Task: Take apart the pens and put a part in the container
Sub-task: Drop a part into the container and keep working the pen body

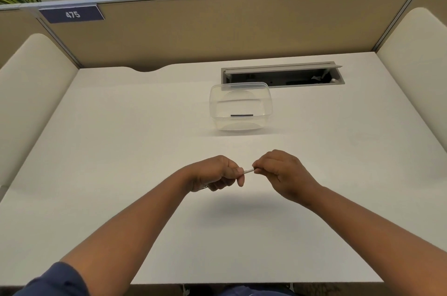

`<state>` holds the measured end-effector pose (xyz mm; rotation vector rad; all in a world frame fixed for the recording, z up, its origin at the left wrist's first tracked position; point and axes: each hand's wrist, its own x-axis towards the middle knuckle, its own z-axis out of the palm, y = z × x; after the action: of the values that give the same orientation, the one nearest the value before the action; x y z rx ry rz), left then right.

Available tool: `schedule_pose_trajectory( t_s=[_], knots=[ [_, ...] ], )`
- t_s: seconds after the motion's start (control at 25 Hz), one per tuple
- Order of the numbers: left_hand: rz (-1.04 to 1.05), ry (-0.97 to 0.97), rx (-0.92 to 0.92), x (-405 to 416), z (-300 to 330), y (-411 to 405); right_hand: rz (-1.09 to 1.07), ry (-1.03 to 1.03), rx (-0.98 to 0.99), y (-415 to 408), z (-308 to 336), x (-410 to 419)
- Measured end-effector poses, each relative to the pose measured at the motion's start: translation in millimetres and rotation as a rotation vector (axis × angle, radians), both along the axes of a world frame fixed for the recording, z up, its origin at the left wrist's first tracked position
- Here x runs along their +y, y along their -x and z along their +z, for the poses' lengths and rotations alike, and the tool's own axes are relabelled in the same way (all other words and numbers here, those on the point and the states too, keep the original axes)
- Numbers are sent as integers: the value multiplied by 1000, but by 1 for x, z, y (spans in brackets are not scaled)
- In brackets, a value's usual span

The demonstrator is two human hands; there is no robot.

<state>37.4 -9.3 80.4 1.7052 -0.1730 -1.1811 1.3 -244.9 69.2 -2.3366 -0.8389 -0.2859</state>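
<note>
Over the white desk (96,174), we've got a pen (248,171) pinched between both hands.

Our left hand (217,173) is curled tight round one end and our right hand (278,171) grips the other, only a short white bit showing between. Further back sits the clear container (239,106), a dark pen part (242,115) lying inside, near the open cable tray (283,75).

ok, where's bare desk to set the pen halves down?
Most of the desk is bare: the wide left stretch up to the side panel, the strip between the hands and the clear container, and the right side below the cable tray. Only crowded spot: where both the left hand and right hand grip the pen.
</note>
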Motion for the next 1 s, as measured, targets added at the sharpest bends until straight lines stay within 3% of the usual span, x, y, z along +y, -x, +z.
schedule_pose_trajectory(
  t_s=[0.08, 0.12, 0.2, 0.36, 0.44, 0.52, 0.64, 0.72, 0.8, 0.88, 1.0],
  knots=[
    [-11, -1, 12, 0, 2, 0, 8, 64, -51, 1, 1, -1],
    [6, -22, -41, -2, 3, 0, -53, 36, 38, 2, 3, 2],
    [33, -127, -256, -8, 4, 3, -254, -86, 402, 3, 7, 12],
    [-115, -576, -853, -23, 1, 13, -509, -376, 1203, -11, 16, 9],
    [-149, -614, -956, -25, -3, 15, -468, -397, 1332, -13, 17, 3],
    [-80, -479, -741, -22, -5, 11, -384, -269, 1137, -11, 11, 2],
    [64, -168, -320, -13, -7, 4, -241, -105, 465, -3, 0, 3],
    [48, -93, -153, -8, -4, 1, -57, 9, 51, -2, -5, -2],
    [17, -80, -120, -6, -5, 1, -15, 50, -23, 1, -8, -2],
    [53, -109, -219, -10, -6, 3, -222, -142, 350, 2, -3, 8],
    [31, -324, -562, -23, -9, 11, -509, -467, 1087, -9, 5, 15]
  ],
)
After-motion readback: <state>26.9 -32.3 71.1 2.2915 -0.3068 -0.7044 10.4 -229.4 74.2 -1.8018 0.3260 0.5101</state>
